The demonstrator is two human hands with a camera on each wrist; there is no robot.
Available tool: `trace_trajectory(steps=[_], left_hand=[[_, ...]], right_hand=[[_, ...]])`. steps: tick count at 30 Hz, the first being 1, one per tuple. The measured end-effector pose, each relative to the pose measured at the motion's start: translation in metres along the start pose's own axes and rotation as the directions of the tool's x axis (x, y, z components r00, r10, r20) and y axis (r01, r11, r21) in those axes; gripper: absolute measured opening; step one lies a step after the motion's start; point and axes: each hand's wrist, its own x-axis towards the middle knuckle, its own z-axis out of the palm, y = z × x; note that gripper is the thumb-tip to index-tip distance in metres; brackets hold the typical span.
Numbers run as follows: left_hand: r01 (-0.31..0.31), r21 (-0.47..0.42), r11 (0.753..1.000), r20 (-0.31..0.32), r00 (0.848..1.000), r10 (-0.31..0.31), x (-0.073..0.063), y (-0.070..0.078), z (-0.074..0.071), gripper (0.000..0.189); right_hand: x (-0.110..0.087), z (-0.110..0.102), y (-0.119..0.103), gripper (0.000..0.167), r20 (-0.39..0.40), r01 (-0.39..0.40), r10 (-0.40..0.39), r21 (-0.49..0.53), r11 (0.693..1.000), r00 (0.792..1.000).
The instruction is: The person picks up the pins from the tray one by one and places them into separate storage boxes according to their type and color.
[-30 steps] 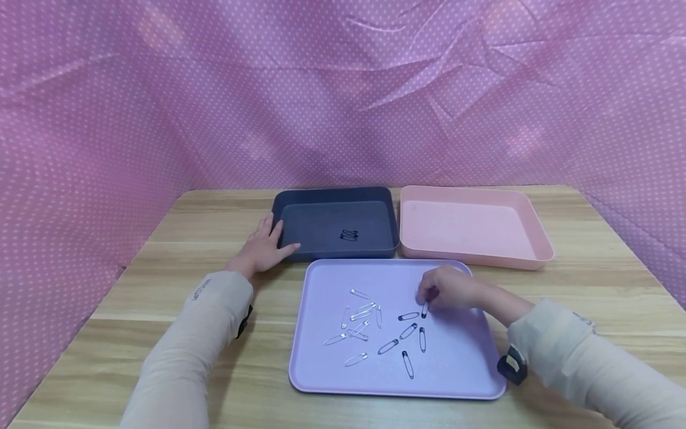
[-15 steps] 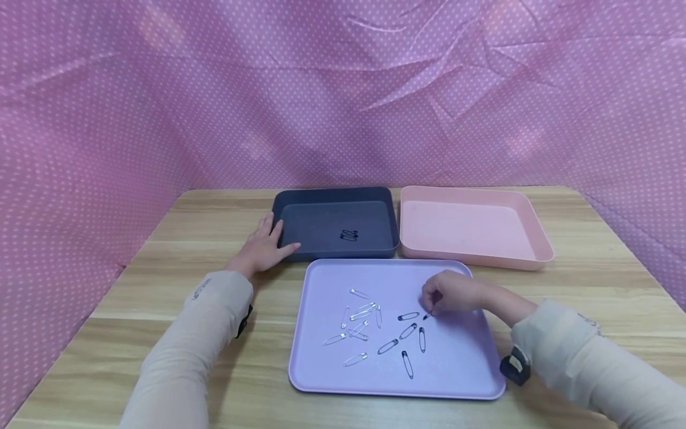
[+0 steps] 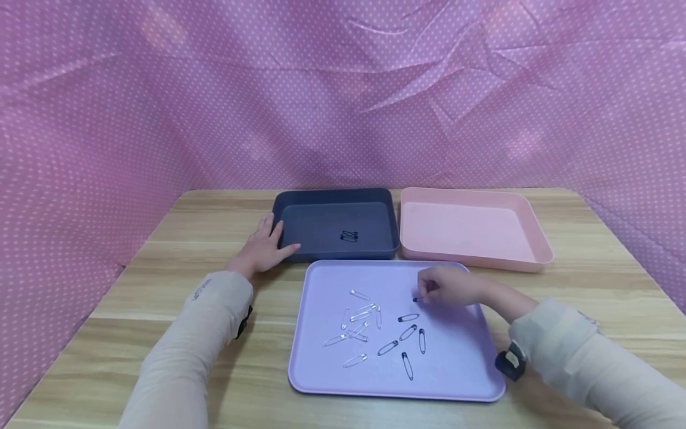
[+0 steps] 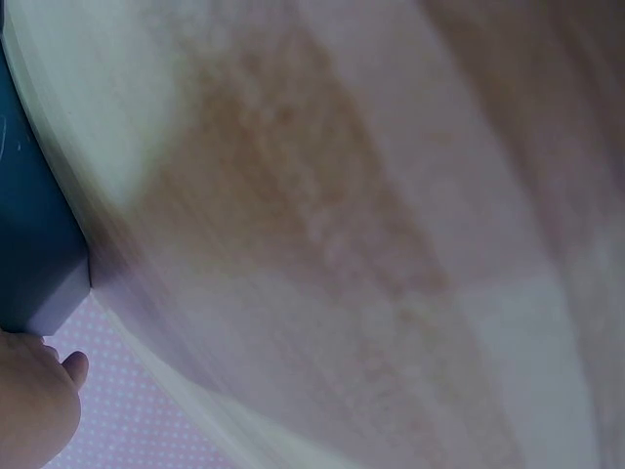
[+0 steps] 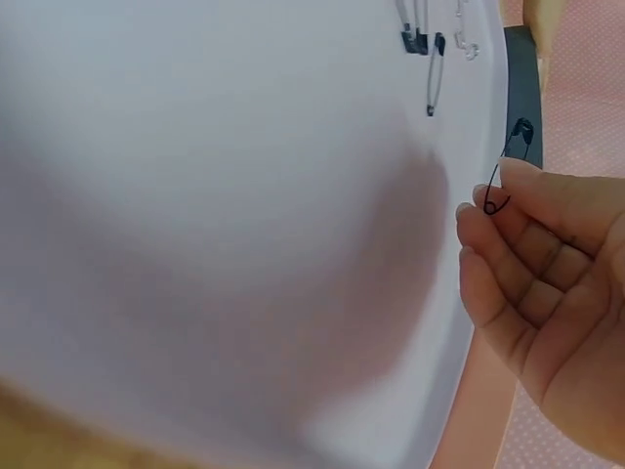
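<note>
Between thumb and fingertips, my right hand (image 3: pixel 449 286) pinches a black safety pin (image 5: pixel 524 132), held above the right part of the lavender tray (image 3: pixel 343 382). Its dark head and wire loop stick out past the fingers in the right wrist view. On the tray lie several black safety pins (image 3: pixel 408 332) at centre right and several silver safety pins (image 3: pixel 355 360) further left, some overlapping. My left hand (image 3: pixel 261 249) rests with spread fingers on the left side of the dark blue tray (image 3: pixel 370 253). A small cluster of black pins (image 3: pixel 349 236) lies inside that tray.
A pink tray (image 3: pixel 466 260) stands at the back right, beside the dark blue one. All three trays sit close together on a wooden table (image 3: pixel 241 369). Pink dotted cloth (image 3: pixel 343 119) hangs behind and at the sides.
My right hand has lifted its safety pin off the lavender tray and shifted slightly left and back. The left hand has stayed in place.
</note>
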Motion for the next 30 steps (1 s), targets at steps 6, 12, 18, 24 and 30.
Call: trace_trajectory(steps=[6,12,18,24,30], left_hand=[[-0.002,-0.008,1.0,-0.007,1.0,0.002,0.0,0.0,-0.001,0.087],[-0.007,-0.001,1.0,-0.009,1.0,0.007,0.0,-0.001,-0.001,0.086],[-0.01,0.0,1.0,-0.007,1.0,0.01,0.002,-0.002,0.001,0.085],[-0.014,-0.003,1.0,-0.011,1.0,0.014,0.002,-0.003,0.002,0.085],[-0.014,-0.005,1.0,-0.014,1.0,0.014,0.001,-0.001,0.002,0.084]], right_hand=[[0.009,-0.003,-0.005,0.015,-0.027,-0.023,0.024,0.047,0.999,0.999],[0.018,-0.004,-0.006,0.01,-0.092,0.005,0.005,0.118,0.993,0.996],[0.028,-0.006,-0.011,0.007,-0.173,-0.025,0.055,0.172,0.985,0.983],[0.04,-0.006,-0.013,0.009,-0.262,-0.02,0.071,0.191,0.981,0.962],[0.052,-0.007,-0.013,0.004,-0.315,-0.064,0.125,0.196,0.978,0.941]])
